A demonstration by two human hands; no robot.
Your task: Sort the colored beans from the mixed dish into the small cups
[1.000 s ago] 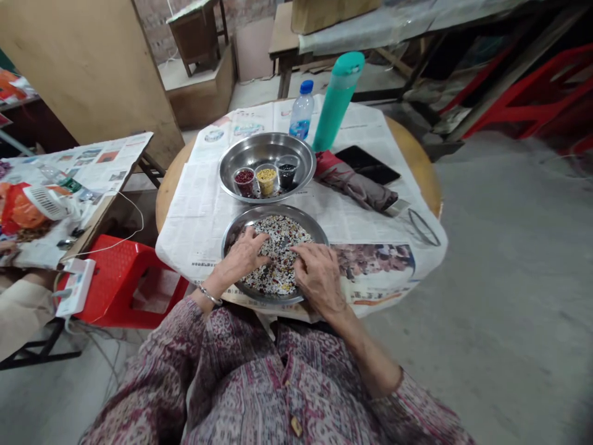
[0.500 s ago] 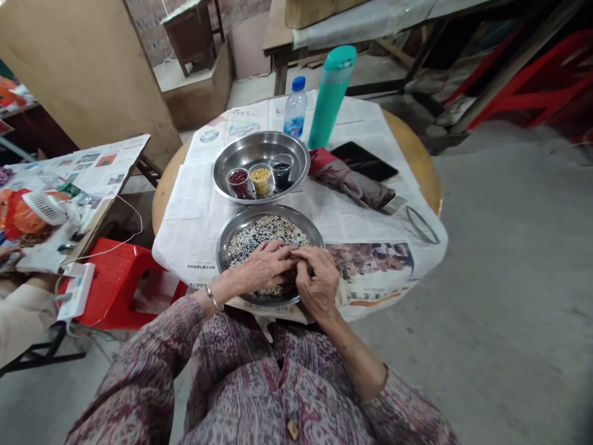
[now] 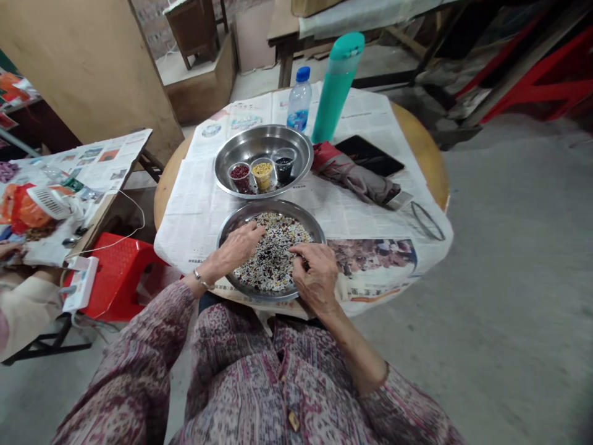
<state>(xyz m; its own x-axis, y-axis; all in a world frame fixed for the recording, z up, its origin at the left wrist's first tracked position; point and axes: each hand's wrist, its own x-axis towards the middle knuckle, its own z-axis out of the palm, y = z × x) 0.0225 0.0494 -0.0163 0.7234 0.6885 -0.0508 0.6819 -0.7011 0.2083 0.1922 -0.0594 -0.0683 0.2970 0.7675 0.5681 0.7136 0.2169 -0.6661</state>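
Note:
A steel basin [image 3: 225, 230] near the table's front edge holds a spread of mixed grains [image 3: 273, 253]: white, black, dark red and some yellow. My left hand [image 3: 241, 248] rests over the basin's left side, its fingers stretched forward and slightly bent at the grains. Over the right side, my right hand [image 3: 317, 275] has its fingers curled inward, the index above the thumb; whatever lies in the palm is hidden. Behind stands a second steel basin [image 3: 222, 154] with three clear cups in it: red beans [image 3: 239, 177], yellow grains [image 3: 262, 174] and black beans [image 3: 283, 167].
Past the far basin stand a water bottle [image 3: 299, 102] and a teal bottle [image 3: 338, 86]. A folded umbrella [image 3: 356, 176] and a black tablet [image 3: 369, 154] lie at right on newspaper [image 3: 185, 210]. Left are a red stool [image 3: 113, 278], a power strip [image 3: 81, 284] and another person's arm [image 3: 9, 250].
My hands were together over the basin and have parted. The left one has moved left and away from me; the right stays at the right side. More grains show between them.

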